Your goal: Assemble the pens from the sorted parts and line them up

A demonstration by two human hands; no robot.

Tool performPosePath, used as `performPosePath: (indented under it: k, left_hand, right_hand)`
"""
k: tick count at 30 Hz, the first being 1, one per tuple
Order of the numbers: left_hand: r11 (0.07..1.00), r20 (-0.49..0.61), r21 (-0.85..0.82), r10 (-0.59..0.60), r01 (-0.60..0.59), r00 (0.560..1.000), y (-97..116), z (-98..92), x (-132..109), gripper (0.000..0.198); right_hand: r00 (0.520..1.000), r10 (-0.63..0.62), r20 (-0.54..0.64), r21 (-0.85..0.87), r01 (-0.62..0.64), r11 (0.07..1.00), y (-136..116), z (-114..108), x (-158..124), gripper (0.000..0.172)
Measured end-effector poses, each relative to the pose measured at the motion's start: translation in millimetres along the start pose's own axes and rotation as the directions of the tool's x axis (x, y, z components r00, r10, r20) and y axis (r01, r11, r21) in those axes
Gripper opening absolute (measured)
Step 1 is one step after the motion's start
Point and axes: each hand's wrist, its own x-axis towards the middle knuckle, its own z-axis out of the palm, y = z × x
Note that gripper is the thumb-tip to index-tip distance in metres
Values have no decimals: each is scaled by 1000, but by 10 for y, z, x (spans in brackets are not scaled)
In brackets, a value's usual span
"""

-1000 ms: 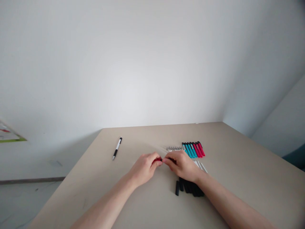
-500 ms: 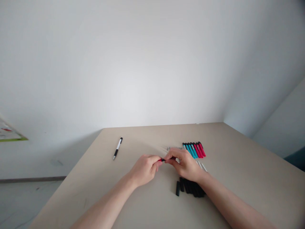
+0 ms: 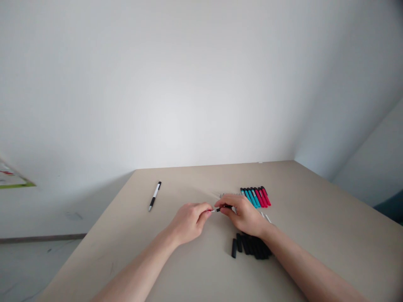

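Observation:
Pinched in my left hand is a red pen barrel, mostly hidden by the fingers, with only a sliver of red showing. My right hand grips a black pen part between thumb and fingers. A thin white refill bridges the small gap between the two pieces. Below my right wrist lies a row of black pen parts, partly covered by the forearm. White refills poke out behind the same hand, and small metallic pieces, too small to make out, lie just beyond its fingers.
Several turquoise pen barrels and red pen barrels with black ends lie side by side behind my right hand. A white and black pen rests on the left of the beige table. A wall rises behind the table.
The red barrel and the black part were together and now stand slightly apart, with the white refill showing between them. My right hand's fingers have shifted on the black part.

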Motion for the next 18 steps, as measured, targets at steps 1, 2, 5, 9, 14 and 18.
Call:
performPosePath:
  k: [1, 2, 5, 9, 14, 18]
  left_hand:
    - [1000, -11, 19, 4, -3, 1000, 7, -7, 1, 20]
    - [999, -19, 36, 5, -4, 1000, 13, -13, 3, 20]
    - [998, -45, 67, -1, 4, 999, 18, -22, 8, 19]
    - [998, -68, 65, -19, 24, 997, -1, -11, 12, 18]
    - [998, -67, 55, -21, 25, 998, -2, 1, 16, 17]
    - [998, -43, 54, 29, -26, 999, 15, -5, 8, 19]
  right_hand:
    - [1000, -11, 3, -3, 11, 1000, 5, -7, -3, 21]
    - [1000, -18, 4, -5, 18, 1000, 12, -13, -5, 22]
    - [1000, -19, -10, -14, 19, 1000, 42, -39, -8, 25]
    - [999, 28, -22, -22, -29, 999, 52, -83, -16, 28]
    - [997, 78, 14, -52, -77, 996, -44, -74, -17, 15]
    - [997, 69, 41, -71, -66, 995, -50, -3, 1, 21]
